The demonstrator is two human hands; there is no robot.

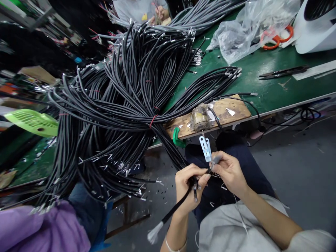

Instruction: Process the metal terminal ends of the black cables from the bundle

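Observation:
My left hand (189,187) is closed around a black cable (176,207), whose frayed white end (155,232) hangs down to the lower left. Close against it, my right hand (231,171) pinches the cable's upper part by a small grey piece (216,160) that I cannot make out clearly. Just above my fingertips a light blue clothespin (205,148) hangs below a taped lump (200,117) on a wooden board (236,105). From the table, a black cable bundle bound with a red tie (153,120) runs down to my left hand.
Heaps of black cables (126,84) cover the green table (283,84). Black pliers (282,72), orange-handled scissors (278,38) and clear plastic bags (236,33) lie at the right. A green clamp (178,137) grips the board. A co-worker's hands (161,14) work across the table; a purple sleeve (52,227) is at lower left.

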